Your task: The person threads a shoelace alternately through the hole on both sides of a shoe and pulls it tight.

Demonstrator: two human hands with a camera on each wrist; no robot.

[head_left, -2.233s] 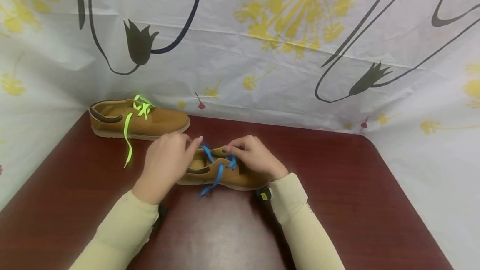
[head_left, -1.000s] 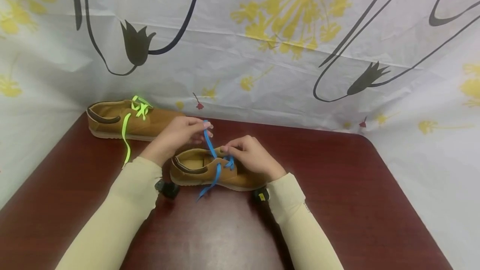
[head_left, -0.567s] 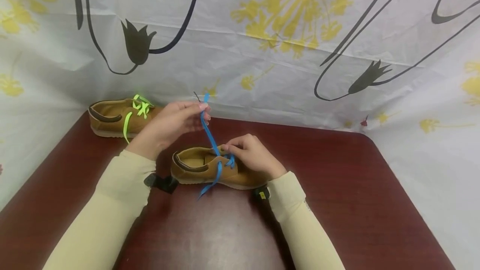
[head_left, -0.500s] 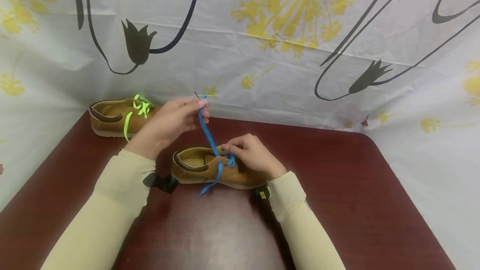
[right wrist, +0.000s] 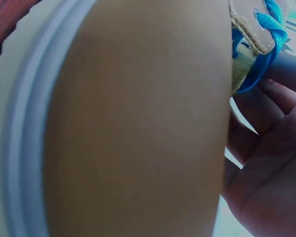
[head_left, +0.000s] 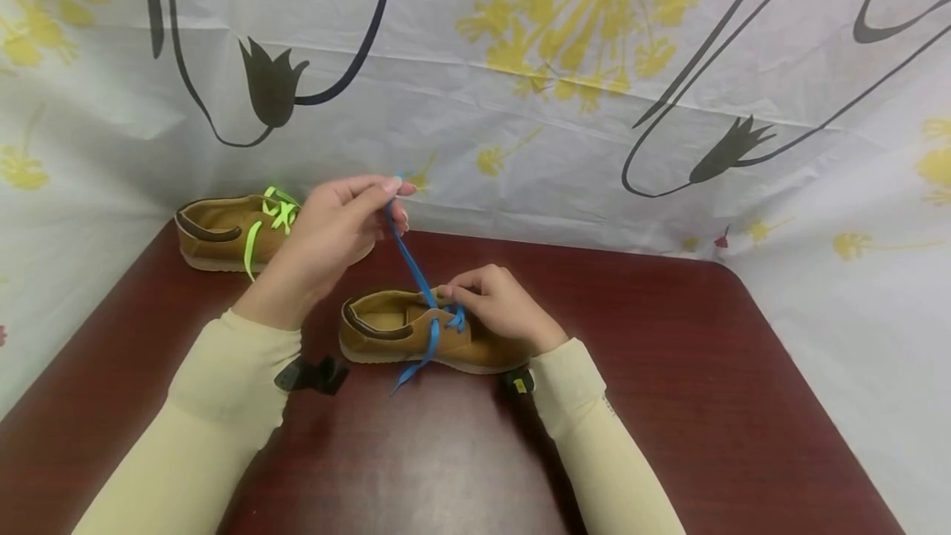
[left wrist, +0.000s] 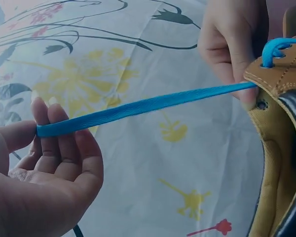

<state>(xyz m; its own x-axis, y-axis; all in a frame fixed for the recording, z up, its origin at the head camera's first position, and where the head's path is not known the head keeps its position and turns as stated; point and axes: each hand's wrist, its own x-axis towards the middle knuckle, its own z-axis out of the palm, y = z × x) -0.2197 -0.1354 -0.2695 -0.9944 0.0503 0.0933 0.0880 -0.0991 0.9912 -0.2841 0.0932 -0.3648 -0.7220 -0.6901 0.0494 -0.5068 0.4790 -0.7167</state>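
Observation:
A tan shoe with a dark collar lining stands on the table, toe to the right. My left hand, raised behind and left of it, pinches one end of the blue shoelace between thumb and fingers. In the left wrist view the lace runs taut and flat from those fingertips to the shoe's eyelet flap. My right hand pinches the far eyelet flap, where an eyelet shows beside the thumb. The lace's other end hangs over the near side. In the right wrist view the shoe's side hides part of the hand.
A second tan shoe with a neon green lace stands at the back left, partly behind my left arm. A patterned white sheet hangs along the back and sides of the dark red table.
My left hand has taken hold of the blue lace's end and drawn it up and away from the shoe, pulling it straight. My right hand has stayed at the flap.

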